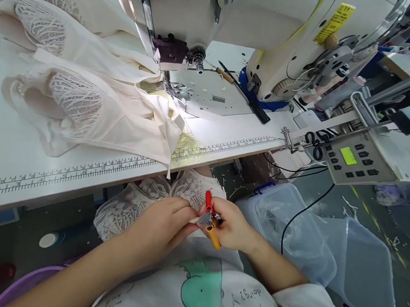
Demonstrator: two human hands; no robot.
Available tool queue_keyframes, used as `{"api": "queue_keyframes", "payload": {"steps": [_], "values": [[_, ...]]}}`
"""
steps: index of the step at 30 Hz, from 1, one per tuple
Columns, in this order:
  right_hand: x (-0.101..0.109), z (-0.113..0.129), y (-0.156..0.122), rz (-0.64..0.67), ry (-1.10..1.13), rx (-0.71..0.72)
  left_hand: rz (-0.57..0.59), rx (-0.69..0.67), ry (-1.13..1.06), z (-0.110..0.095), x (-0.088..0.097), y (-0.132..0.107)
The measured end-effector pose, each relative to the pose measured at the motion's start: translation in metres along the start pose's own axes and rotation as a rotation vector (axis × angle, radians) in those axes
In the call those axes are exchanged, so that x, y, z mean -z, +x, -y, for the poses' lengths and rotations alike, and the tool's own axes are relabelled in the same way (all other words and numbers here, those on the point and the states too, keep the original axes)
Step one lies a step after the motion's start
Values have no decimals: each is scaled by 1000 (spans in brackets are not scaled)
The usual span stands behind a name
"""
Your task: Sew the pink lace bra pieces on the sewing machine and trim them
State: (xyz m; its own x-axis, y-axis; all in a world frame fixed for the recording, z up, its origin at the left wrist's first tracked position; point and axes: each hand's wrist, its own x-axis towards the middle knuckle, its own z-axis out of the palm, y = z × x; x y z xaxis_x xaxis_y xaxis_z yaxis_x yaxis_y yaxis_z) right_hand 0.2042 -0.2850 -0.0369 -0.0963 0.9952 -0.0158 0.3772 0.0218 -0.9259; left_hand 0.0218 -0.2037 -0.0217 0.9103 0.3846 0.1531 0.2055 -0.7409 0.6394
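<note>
A white lace bra point(122, 213) lies across my lap, below the table edge. My left hand point(166, 219) is closed on a narrow edge of it, pinched between thumb and fingers. My right hand point(231, 225) is closed round a pair of thread snips point(213, 236), one grip red and the other orange. The snips' blades point left, close to my left fingertips and the pinched edge. My fingers partly hide the blades and the fabric between the hands, so I cannot see whether the blades touch the edge.
Several cream lace bras point(125, 118) lie on the white table, reaching the needle of the sewing machine point(204, 17). A screwdriver point(259, 111) and a wooden-handled tool point(224, 75) rest on its bed. A control panel point(357, 158) juts out at right, above clear plastic bins point(366, 264).
</note>
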Motion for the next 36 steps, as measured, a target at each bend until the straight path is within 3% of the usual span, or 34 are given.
{"api": "queue_keyframes", "payload": {"steps": [4,7,10,17,23,29,36], "values": [[0,-1,-3,-10,158,-115,72,287,-379,3,-2,4],[-2,-2,-5,-42,254,-170,54,503,-655,4,-1,5],[-6,-3,-6,-27,256,-200,-1,602,-804,4,0,5],[-14,-3,-5,-10,259,-296,28,693,-890,7,4,4],[5,-5,-4,173,368,-287,62,730,-989,9,4,5],[41,-20,-12,429,60,-134,83,761,-975,11,2,7],[41,-17,-28,543,-263,-150,50,717,-866,7,-1,9]]}}
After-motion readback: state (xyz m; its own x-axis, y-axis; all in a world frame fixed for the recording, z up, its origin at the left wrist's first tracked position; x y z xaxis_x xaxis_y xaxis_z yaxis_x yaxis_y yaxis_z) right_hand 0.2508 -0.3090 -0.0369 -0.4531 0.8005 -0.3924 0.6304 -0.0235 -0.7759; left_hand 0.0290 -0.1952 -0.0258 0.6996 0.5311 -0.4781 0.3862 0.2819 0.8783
